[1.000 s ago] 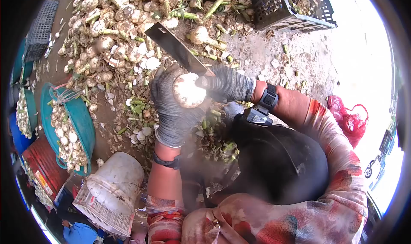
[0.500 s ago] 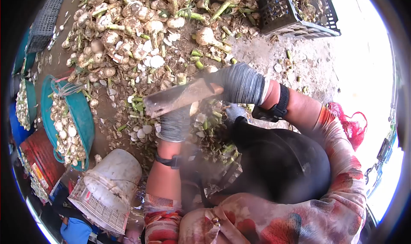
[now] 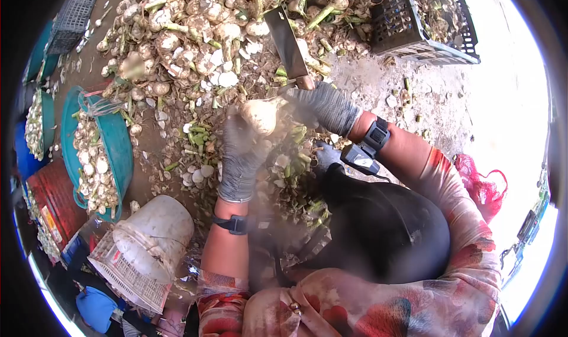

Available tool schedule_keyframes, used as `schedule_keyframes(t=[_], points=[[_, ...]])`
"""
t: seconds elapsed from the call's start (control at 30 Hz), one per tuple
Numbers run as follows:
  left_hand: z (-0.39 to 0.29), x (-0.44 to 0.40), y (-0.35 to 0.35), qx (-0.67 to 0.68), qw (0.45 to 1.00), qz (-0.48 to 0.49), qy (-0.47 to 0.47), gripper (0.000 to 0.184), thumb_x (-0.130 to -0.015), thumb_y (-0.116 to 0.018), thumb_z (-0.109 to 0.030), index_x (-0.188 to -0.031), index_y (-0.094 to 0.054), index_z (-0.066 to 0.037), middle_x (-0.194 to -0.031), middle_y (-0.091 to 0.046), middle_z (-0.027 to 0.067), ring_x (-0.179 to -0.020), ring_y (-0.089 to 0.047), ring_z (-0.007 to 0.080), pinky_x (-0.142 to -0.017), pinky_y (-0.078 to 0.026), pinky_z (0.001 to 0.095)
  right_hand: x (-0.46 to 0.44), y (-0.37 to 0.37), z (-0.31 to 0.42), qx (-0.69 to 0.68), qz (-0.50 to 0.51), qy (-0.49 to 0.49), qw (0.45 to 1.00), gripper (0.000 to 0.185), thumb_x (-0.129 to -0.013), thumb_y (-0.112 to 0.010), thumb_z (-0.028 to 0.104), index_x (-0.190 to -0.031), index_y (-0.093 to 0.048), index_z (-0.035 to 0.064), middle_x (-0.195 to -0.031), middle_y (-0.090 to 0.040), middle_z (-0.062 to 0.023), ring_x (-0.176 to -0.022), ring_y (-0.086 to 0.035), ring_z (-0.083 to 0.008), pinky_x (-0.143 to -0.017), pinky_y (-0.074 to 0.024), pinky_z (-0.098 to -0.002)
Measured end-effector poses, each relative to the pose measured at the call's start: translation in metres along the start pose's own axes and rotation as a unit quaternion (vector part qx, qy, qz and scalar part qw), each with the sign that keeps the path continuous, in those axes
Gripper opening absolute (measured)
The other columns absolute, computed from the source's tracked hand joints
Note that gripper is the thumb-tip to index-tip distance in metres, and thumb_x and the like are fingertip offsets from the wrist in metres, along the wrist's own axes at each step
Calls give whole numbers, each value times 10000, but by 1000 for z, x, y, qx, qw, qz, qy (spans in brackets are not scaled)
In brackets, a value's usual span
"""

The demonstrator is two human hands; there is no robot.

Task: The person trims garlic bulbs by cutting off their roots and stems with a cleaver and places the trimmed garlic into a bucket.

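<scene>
My left hand (image 3: 241, 159), in a grey glove, is closed around a large pale garlic bulb (image 3: 260, 117). The bulb's stem end points right, toward my other hand. In my right hand (image 3: 328, 107), also gloved in grey, is the handle of a cleaver (image 3: 286, 46). Its broad blade points up and away from me, over the garlic heap. Just how the right fingers meet the stem is blurred. Below both hands lie cut green stems (image 3: 200, 137) and trimmed white slices.
A big heap of garlic (image 3: 177, 47) spreads across the ground ahead. A black crate (image 3: 408, 38) stands at upper right. To the left are a teal basin (image 3: 118, 142) of trimmed bulbs, a white bucket (image 3: 168, 222) and a red container (image 3: 58, 202). My black boot (image 3: 384, 224) is close below.
The cleaver has swung from lying leftward across my left hand to pointing up and away. The garlic bulb in my left hand now shows, and the view has shifted slightly.
</scene>
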State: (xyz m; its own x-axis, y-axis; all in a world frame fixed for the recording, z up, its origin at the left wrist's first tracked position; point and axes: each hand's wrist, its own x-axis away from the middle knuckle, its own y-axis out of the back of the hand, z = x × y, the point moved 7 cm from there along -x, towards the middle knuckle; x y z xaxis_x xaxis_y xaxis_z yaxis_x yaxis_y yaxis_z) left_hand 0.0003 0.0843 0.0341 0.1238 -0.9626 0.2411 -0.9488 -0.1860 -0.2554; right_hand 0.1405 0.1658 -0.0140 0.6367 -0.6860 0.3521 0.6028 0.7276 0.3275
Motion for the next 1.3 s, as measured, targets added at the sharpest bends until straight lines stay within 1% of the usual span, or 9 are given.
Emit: schedule_keyframes(t=[0.17,0.23,0.4,1.0,1.07,1.1,1.17,1.23,1.3], points=[[10,-5,-10,19,999,29,36,825,-801,-711,-490,-1380,-370,-11,-1255,-519,83,-1162,-496,195,-1011,-397,347,10,-38,-23,-363,73,-124,921,320,-922,-590,324,-1162,-594,113,-656,-596,-57,-528,-584,-157,-473,-471,-303],[7,-8,-1,-36,999,16,27,784,-806,-698,-510,-1343,-420,-11,-1220,-548,78,-1114,-523,194,-995,-404,344,5,-20,-3,7,44,-16,999,382,-895,-618,363,-1141,-585,73,-729,-634,-93,-640,-625,-226,-595,-501,-371],[30,-9,24,-342,934,99,-36,599,-897,-609,-437,-1342,-446,-71,-1266,-546,82,-1150,-519,195,-994,-407,349,42,20,57,216,-21,118,969,248,-804,-643,258,-999,-603,109,-805,-649,-160,-789,-642,-373,-673,-502,-457],[16,16,24,-268,963,43,5,651,-753,-729,-112,-1285,-363,-30,-1130,-532,110,-1031,-548,204,-895,-470,336,30,28,-19,353,-18,50,934,195,-788,-596,153,-975,-592,95,-696,-628,-156,-685,-651,-364,-580,-500,-454],[1,35,56,-334,941,-18,-53,609,-763,-710,-186,-1270,-413,-29,-1170,-537,109,-1035,-553,207,-911,-461,336,31,58,-60,361,-62,-78,927,217,-827,-601,207,-1008,-604,87,-754,-648,-170,-740,-657,-361,-640,-514,-440],[-31,35,74,-443,889,-55,-97,797,-776,-739,-474,-1348,-397,-38,-1241,-533,98,-1116,-538,210,-981,-435,367,29,73,-73,351,-88,-108,926,240,-846,-607,242,-1025,-608,84,-785,-657,-178,-767,-659,-359,-669,-518,-433],[-79,25,156,-18,989,-87,-121,610,-895,-591,-373,-1359,-391,-31,-1344,-468,132,-1235,-452,254,-1089,-304,438,27,80,-80,342,-135,-128,921,268,-850,-627,271,-1042,-616,84,-795,-666,-171,-791,-658,-353,-696,-518,-429],[-138,22,217,265,936,-154,-175,512,-965,-494,-330,-1361,-389,-21,-1457,-381,161,-1352,-349,281,-1170,-186,472,9,89,-82,255,-280,-29,925,266,-847,-643,270,-1044,-619,93,-883,-670,-181,-821,-656,-361,-707,-518,-426],[-156,28,249,337,870,-324,-156,525,-979,-449,-369,-1384,-364,-46,-1542,-232,152,-1423,-216,266,-1184,-132,479,-19,79,-95,270,-195,-54,941,442,-816,-672,336,-1173,-567,97,-1080,-627,-200,-1006,-621,-357,-827,-492,-438]])
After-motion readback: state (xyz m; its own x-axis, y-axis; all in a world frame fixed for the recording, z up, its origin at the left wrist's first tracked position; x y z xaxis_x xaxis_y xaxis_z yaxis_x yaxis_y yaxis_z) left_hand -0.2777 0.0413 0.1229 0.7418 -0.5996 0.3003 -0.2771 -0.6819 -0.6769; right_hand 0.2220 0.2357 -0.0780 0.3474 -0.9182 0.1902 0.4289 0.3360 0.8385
